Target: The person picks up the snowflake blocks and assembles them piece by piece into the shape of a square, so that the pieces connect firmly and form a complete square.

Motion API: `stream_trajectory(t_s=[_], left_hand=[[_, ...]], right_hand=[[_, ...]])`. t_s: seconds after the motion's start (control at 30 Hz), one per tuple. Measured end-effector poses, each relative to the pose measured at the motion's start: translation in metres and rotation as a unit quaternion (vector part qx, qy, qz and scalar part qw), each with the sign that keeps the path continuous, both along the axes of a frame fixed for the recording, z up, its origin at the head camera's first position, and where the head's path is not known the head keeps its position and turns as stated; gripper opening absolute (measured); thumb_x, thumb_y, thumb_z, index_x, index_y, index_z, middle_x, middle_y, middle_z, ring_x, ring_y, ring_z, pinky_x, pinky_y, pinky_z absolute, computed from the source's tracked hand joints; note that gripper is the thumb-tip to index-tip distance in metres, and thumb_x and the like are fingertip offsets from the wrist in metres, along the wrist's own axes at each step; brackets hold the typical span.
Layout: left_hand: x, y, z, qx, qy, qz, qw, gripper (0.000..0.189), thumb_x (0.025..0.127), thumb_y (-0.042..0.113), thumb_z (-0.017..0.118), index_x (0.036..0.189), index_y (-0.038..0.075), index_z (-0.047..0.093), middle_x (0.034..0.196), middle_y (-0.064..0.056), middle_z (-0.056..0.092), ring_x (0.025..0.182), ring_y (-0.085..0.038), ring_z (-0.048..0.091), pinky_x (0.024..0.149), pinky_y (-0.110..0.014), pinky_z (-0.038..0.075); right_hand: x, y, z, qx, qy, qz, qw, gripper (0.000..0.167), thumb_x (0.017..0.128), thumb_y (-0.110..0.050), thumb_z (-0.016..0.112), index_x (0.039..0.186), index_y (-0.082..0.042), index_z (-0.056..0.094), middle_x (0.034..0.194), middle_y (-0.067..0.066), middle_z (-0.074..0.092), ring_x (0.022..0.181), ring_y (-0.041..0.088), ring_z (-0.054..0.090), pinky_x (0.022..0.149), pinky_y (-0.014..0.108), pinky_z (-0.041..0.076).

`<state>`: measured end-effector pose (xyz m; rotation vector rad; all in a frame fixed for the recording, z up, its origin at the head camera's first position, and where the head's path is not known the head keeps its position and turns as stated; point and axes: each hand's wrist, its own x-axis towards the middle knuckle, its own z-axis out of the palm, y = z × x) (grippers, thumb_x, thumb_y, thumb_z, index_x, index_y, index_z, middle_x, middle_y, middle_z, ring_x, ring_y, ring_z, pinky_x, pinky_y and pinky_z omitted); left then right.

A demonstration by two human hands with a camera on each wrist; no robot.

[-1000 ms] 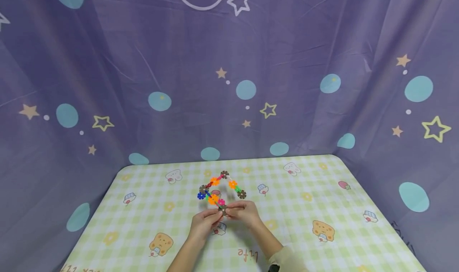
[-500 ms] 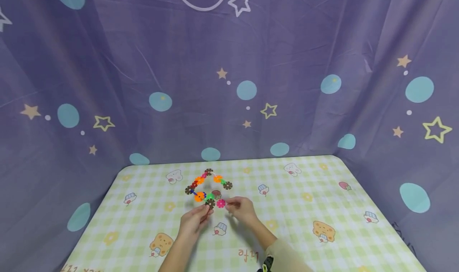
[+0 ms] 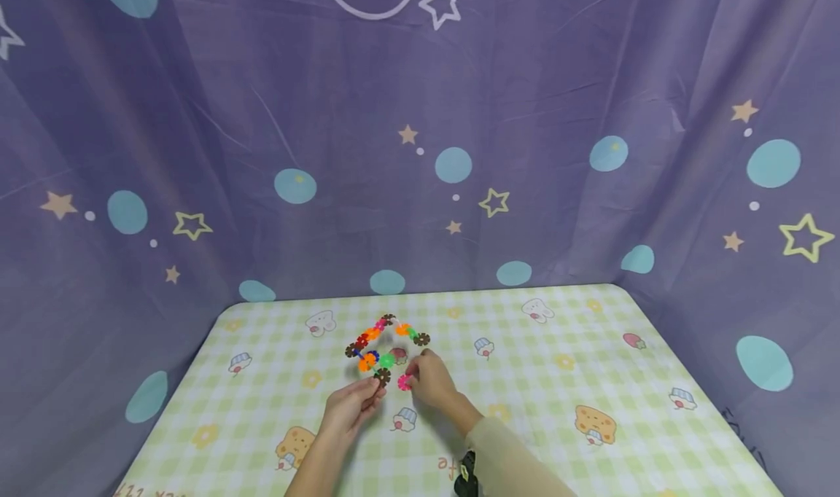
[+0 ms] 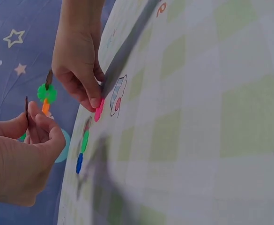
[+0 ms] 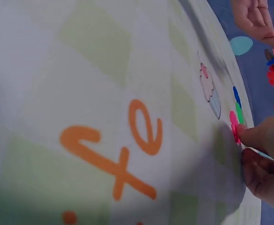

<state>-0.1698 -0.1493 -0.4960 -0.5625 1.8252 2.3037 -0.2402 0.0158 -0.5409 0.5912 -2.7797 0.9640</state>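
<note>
In the head view, a string of linked snowflake discs (image 3: 372,333), mostly brown, orange, red and green, arches above the table. My left hand (image 3: 351,407) pinches the brown snowflake disc (image 3: 382,377) at its near end. To its right, my right hand (image 3: 433,380) holds a loose pink snowflake disc (image 3: 405,382) by its edge, low at the cloth; the left wrist view also shows this pink disc (image 4: 99,110) under the fingertips. A green disc (image 4: 85,141) and a blue disc (image 4: 79,162) lie on the cloth close by.
A green checked cloth (image 3: 564,439) with printed cakes and bears covers the table. Behind it and at both sides hangs a purple curtain (image 3: 367,227) with stars and ovals. The string's far brown end (image 3: 422,339) stands just beyond the right hand.
Both hands were together at the brown end disc. My left hand has carried the string leftward. My right hand has let go of it, come to the pink disc and drawn that slightly nearer.
</note>
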Motion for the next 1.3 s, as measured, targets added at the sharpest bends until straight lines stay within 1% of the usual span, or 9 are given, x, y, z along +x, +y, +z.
stream_trajectory(t_s=[0.1,0.37,0.5,0.63,0.73,0.9,1.03,1.13,1.3], left_hand=[[0.0,-0.001,0.001,-0.007,-0.003,-0.003,1.0,0.043,0.088,0.007,0.065,0.126,-0.01,0.053,0.083,-0.002,0.073,0.073,-0.006,0.066,0.074,-0.021,0.056],[-0.001,-0.004,0.003,-0.02,-0.016,-0.002,0.9997,0.042,0.088,0.009,0.066,0.125,-0.008,0.054,0.085,-0.004,0.074,0.074,-0.007,0.066,0.076,-0.022,0.057],[-0.001,-0.006,0.003,-0.025,-0.014,-0.002,0.9996,0.042,0.088,0.008,0.066,0.124,-0.009,0.054,0.084,-0.004,0.074,0.073,-0.007,0.066,0.074,-0.022,0.057],[-0.001,-0.008,0.003,-0.033,-0.015,0.001,0.9994,0.044,0.087,0.009,0.067,0.125,-0.009,0.054,0.083,-0.002,0.073,0.072,-0.006,0.066,0.072,-0.021,0.056],[-0.001,-0.009,0.003,-0.038,-0.015,0.002,0.9992,0.044,0.087,0.009,0.067,0.124,-0.009,0.055,0.079,0.0,0.073,0.072,-0.006,0.066,0.072,-0.021,0.056],[0.0,-0.01,0.001,-0.046,-0.006,-0.006,0.9989,0.043,0.087,0.007,0.067,0.123,-0.012,0.054,0.075,0.002,0.072,0.07,-0.005,0.066,0.072,-0.021,0.056],[0.001,-0.01,-0.001,-0.056,-0.005,-0.013,0.9983,0.042,0.087,0.008,0.067,0.121,-0.012,0.055,0.076,0.002,0.072,0.07,-0.005,0.067,0.07,-0.021,0.056],[0.002,-0.009,-0.003,-0.062,-0.005,-0.018,0.9979,0.042,0.086,0.008,0.067,0.121,-0.012,0.055,0.077,0.002,0.072,0.071,-0.006,0.067,0.071,-0.021,0.057],[0.004,-0.007,-0.004,-0.071,0.0,-0.03,0.997,0.042,0.085,0.004,0.067,0.119,-0.015,0.055,0.076,0.0,0.071,0.07,-0.008,0.068,0.073,-0.024,0.058]], right_hand=[[-0.001,0.0,-0.001,-0.011,0.001,0.009,0.9999,0.008,0.074,-0.002,0.076,0.076,-0.009,0.072,0.073,0.0,0.059,0.066,0.004,0.045,0.059,0.015,0.041],[0.0,0.003,0.0,-0.019,-0.019,0.026,0.9993,0.013,0.077,0.0,0.073,0.087,-0.007,0.073,0.073,0.0,0.057,0.066,0.004,0.044,0.059,0.014,0.04],[0.001,0.005,0.002,-0.004,-0.014,0.039,0.9991,0.011,0.075,-0.01,0.078,0.086,-0.01,0.075,0.074,-0.001,0.056,0.067,0.003,0.041,0.059,0.014,0.038],[0.004,0.006,0.003,-0.001,-0.016,0.054,0.9984,0.019,0.069,-0.019,0.085,0.084,-0.011,0.075,0.076,-0.001,0.056,0.068,0.003,0.04,0.061,0.014,0.038],[0.007,0.007,0.003,-0.01,-0.026,0.06,0.9978,0.021,0.066,-0.017,0.087,0.081,-0.01,0.073,0.075,-0.001,0.058,0.067,0.001,0.042,0.061,0.014,0.04],[0.014,0.007,0.006,-0.033,-0.054,0.063,0.996,0.023,0.068,-0.01,0.085,0.078,-0.013,0.065,0.067,-0.002,0.06,0.057,-0.001,0.043,0.052,0.013,0.04],[0.02,0.009,0.006,-0.076,-0.053,0.064,0.9936,0.018,0.069,-0.005,0.082,0.078,-0.013,0.068,0.062,-0.001,0.064,0.05,-0.003,0.044,0.047,0.013,0.04],[0.023,0.012,0.005,-0.138,-0.062,0.058,0.9868,0.014,0.07,0.0,0.08,0.079,-0.009,0.073,0.062,0.003,0.068,0.048,-0.003,0.047,0.045,0.015,0.043],[0.029,0.017,0.01,-0.24,-0.108,0.046,0.9637,0.012,0.075,0.004,0.074,0.085,-0.003,0.076,0.071,0.013,0.072,0.053,0.0,0.056,0.05,0.016,0.05]])
